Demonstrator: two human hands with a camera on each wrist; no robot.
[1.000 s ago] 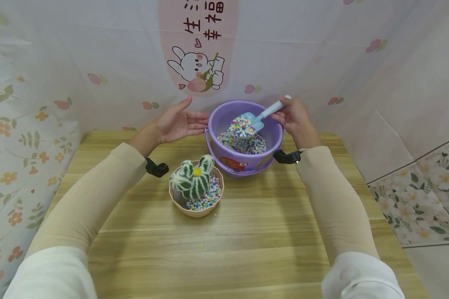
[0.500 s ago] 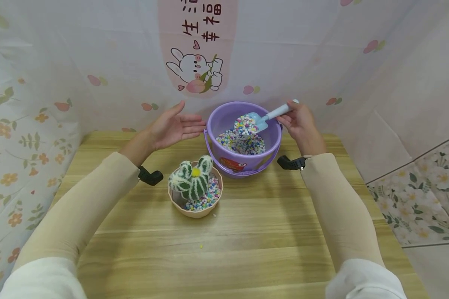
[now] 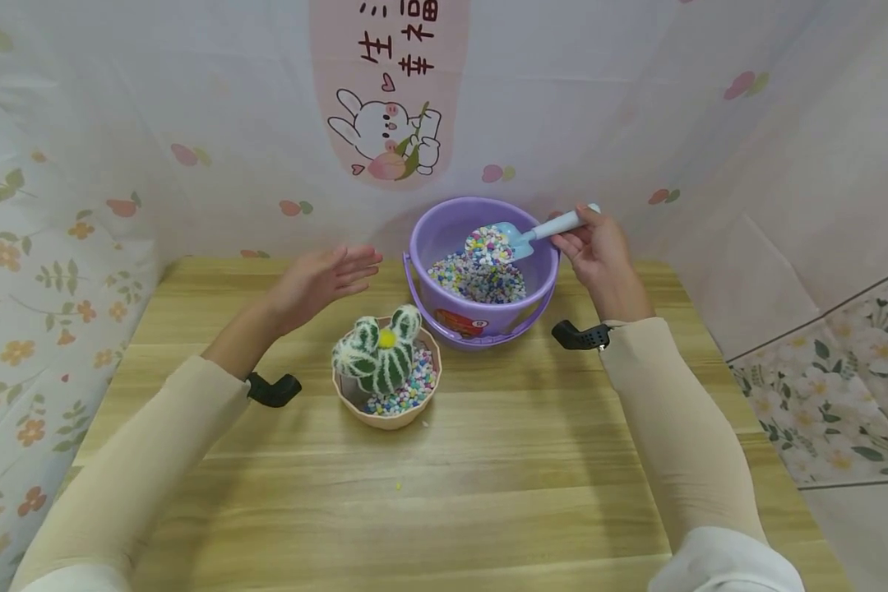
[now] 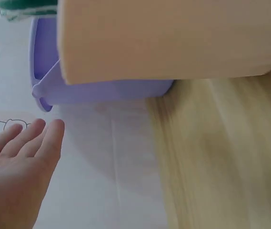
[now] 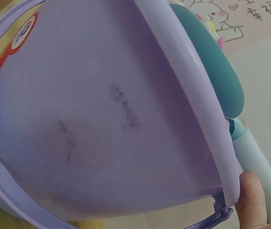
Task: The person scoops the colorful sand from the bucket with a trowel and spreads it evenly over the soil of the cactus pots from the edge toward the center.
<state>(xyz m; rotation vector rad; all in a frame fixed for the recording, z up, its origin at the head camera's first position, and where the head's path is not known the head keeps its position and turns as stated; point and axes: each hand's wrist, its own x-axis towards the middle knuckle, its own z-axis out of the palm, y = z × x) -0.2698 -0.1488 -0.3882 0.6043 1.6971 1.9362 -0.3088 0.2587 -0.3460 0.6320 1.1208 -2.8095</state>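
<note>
The left grip (image 3: 318, 284) had withdrawn from the purple bucket (image 3: 520, 311) and stood apart from its rim, fingers extended, holding nothing. The right grip (image 3: 598, 251) pinched the handle of the blue scoop (image 3: 520, 241). The scoop, loaded with colored beads (image 3: 488, 245), had shifted slightly right but remained over the bucket opening. The withdrawal was judged to leave the bucket unsteadied and the space toward the cactus pot (image 3: 388, 422) less obstructed; scooping appeared complete.

From my head view I look forward and down on the wooden table (image 3: 503, 485). My wrist views, closer in and tipped sideways, share the purple bucket (image 5: 97, 109).
</note>
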